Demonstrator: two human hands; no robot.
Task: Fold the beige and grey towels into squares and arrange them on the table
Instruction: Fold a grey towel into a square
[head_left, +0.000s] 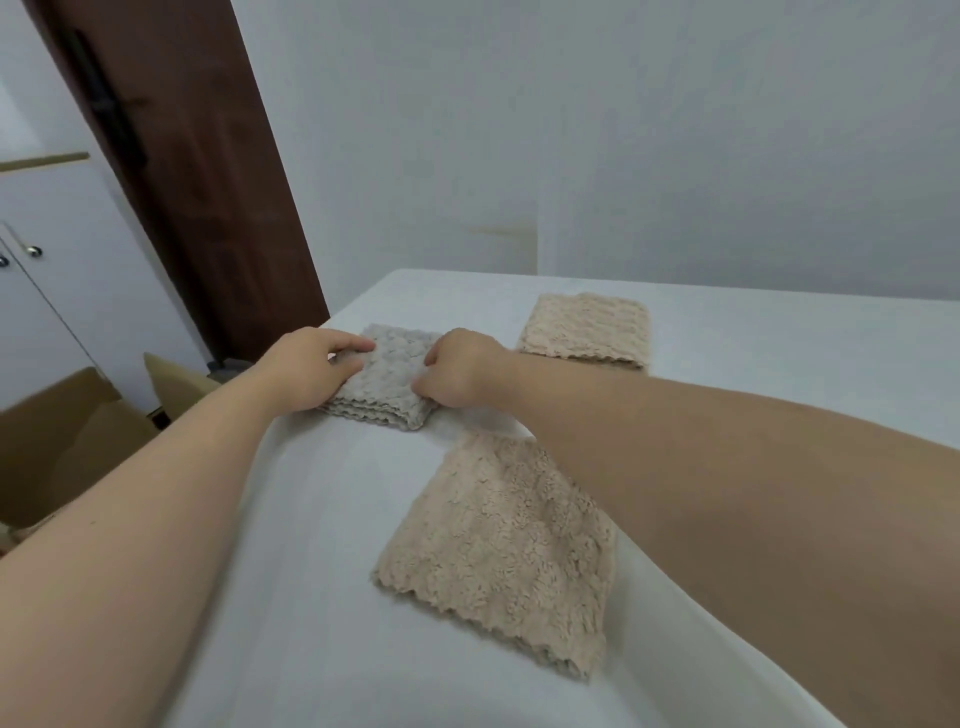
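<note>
Looking down over a white bench (779, 338) filling the lower view and running back to a pale wall. Taking in a dark brown door (197, 208) at the left, with a white cabinet (52, 270) beside it and a brown cardboard box (62, 436) below, off the bench's left edge. Reaching both bare forearms forward over the bench, the right one crossing above the far right corner of the near beige towel (498, 556). Finding that towel lying flat in the middle of the bench, scalloped edge facing the viewer. Finding the far beige towel (587, 330) lying folded toward the back of the bench, near the wall and apart from the others. Working on the grey towel (392, 379), sitting folded in stacked layers at the far left of the bench, left of the far beige towel and beyond the near one. Gripping its left edge with the left hand (306, 369), fingers curling over the top. Pinching its right edge with the right hand (457, 371), fingers bent tight, both hands clamping the grey towel from opposite sides.
</note>
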